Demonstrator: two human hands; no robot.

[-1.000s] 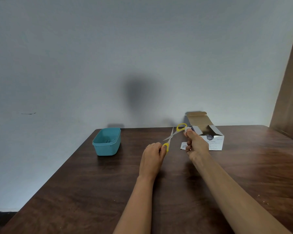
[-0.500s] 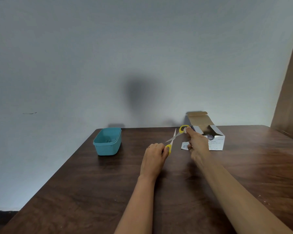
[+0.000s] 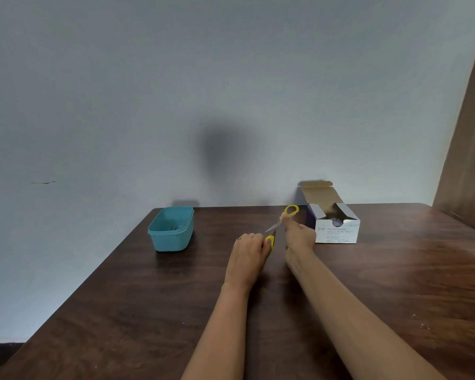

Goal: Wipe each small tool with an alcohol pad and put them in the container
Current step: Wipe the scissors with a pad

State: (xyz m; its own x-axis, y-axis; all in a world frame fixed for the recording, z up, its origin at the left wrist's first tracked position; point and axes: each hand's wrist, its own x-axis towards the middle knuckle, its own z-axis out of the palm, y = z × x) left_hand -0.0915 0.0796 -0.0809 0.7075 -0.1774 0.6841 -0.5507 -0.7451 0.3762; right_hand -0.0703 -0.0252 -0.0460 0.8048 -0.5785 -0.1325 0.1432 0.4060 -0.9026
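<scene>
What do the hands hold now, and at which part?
The yellow scissors, spread open: the left hand grips one handle loop, and the right hand pinches the metal just below the other loop.

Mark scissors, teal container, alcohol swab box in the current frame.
scissors (image 3: 271, 229), head view, on the silver blade.
teal container (image 3: 171, 240), head view, on its front wall.
alcohol swab box (image 3: 337, 235), head view, on the printed front face.
</scene>
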